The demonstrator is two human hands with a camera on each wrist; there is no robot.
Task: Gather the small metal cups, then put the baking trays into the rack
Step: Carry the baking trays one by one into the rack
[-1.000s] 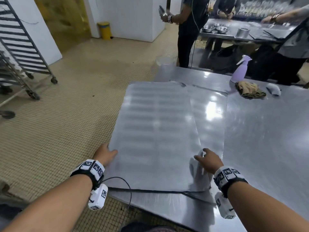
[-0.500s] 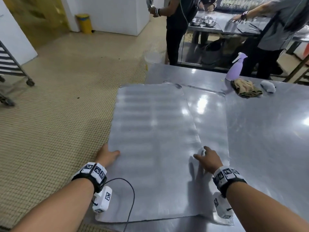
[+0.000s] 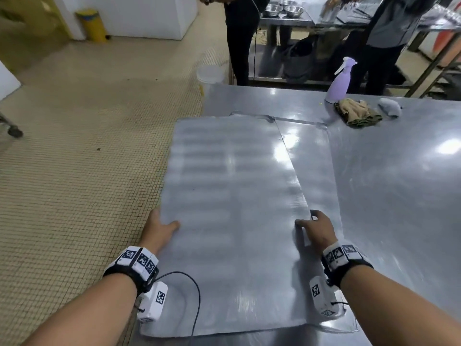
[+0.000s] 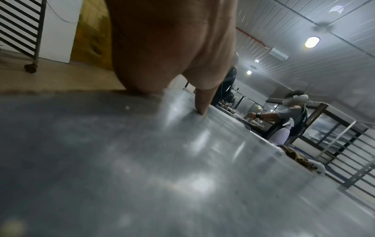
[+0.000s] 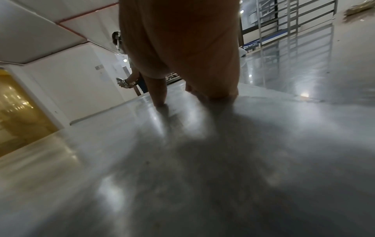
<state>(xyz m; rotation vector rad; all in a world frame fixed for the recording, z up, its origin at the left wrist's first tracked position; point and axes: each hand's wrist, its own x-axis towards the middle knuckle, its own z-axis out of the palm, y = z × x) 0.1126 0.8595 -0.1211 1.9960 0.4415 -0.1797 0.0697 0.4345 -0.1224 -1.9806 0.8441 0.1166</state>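
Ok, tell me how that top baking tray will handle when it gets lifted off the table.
The top baking tray looks like a thin flat metal sheet, so probably stiff and fairly light. Its polished face may slide in the grip of the left hand and right hand. It overhangs the table, so it should lift easily.

Left hand [image 3: 159, 231] and right hand [image 3: 316, 229] grip the top baking tray's [image 3: 232, 221] sides.

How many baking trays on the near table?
2. The top tray is gripped at its side edges by the left hand and right hand; the lower tray lies beneath, showing along its right side. More could be hidden underneath.
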